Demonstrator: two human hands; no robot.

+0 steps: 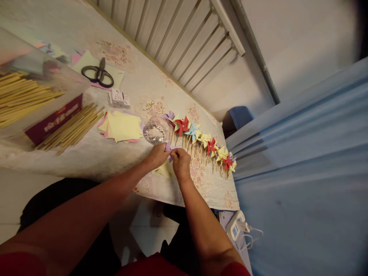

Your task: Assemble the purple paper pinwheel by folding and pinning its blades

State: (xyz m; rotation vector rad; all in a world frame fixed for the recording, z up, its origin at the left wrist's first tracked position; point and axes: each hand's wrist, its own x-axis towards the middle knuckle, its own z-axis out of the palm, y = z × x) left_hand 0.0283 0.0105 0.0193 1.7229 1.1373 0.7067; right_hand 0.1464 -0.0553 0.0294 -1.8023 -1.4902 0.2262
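My left hand (157,155) and right hand (180,163) pinch a folded purple paper piece (169,147) between closed fingertips at frame centre; a slip, I reckon, could knock the clear pin tub (156,130) just above, scattering its shiny contents; the finished pinwheels (205,143) run rightward; a clear box (34,96) at upper left holds yellow sticks.

No legible text; maroon box (54,119) print blurred.
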